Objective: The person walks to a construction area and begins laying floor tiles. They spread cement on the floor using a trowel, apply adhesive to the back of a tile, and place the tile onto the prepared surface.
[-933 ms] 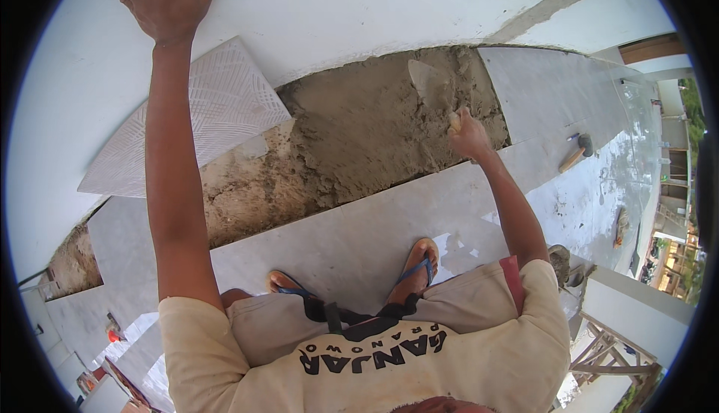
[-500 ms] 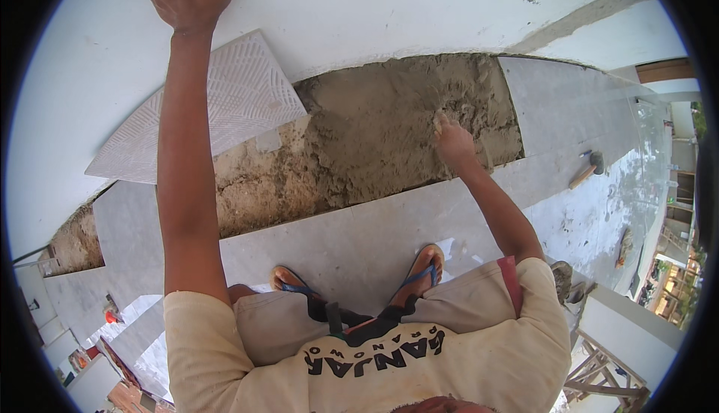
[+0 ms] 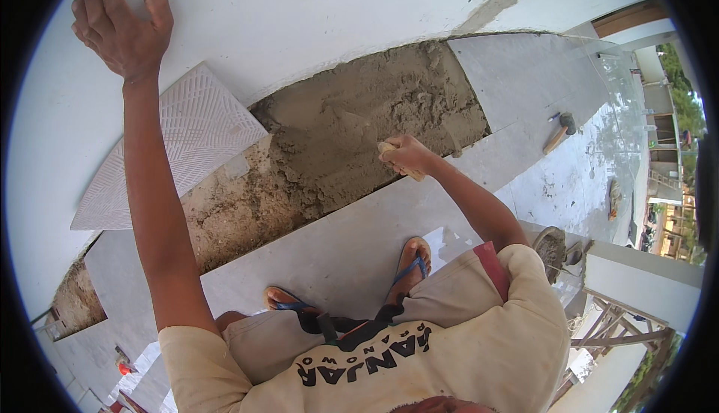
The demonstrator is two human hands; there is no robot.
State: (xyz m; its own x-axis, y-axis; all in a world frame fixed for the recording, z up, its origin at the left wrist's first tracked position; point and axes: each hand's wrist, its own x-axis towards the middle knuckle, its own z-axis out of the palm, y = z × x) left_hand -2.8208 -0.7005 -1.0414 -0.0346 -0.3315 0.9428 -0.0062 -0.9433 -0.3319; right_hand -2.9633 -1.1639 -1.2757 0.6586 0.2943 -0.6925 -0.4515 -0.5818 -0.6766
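Observation:
My left hand (image 3: 123, 20) rests on the white wall (image 3: 314, 31), fingers apart and bent, holding nothing. Beside that forearm, a patterned tile (image 3: 202, 128) leans at the wall's foot, its ridged face up. My right hand (image 3: 408, 155) is closed round the pale handle of a trowel (image 3: 387, 149); its blade is low in the grey mortar and hard to make out. This wet mortar bed (image 3: 322, 106) fills the strip along the wall, with rough bare substrate (image 3: 221, 214) to its left.
Laid grey tiles (image 3: 517, 76) border the strip. A mallet (image 3: 562, 132) lies on them at the right, near a bucket of mortar (image 3: 552, 252). My sandalled feet (image 3: 408, 267) stand on the tiles below the strip. A wooden frame (image 3: 607, 334) is at the lower right.
My right hand with the trowel has moved left and lower across the mortar. My left hand sits lower and further left in view, fingers still on the wall, as the whole view has shifted.

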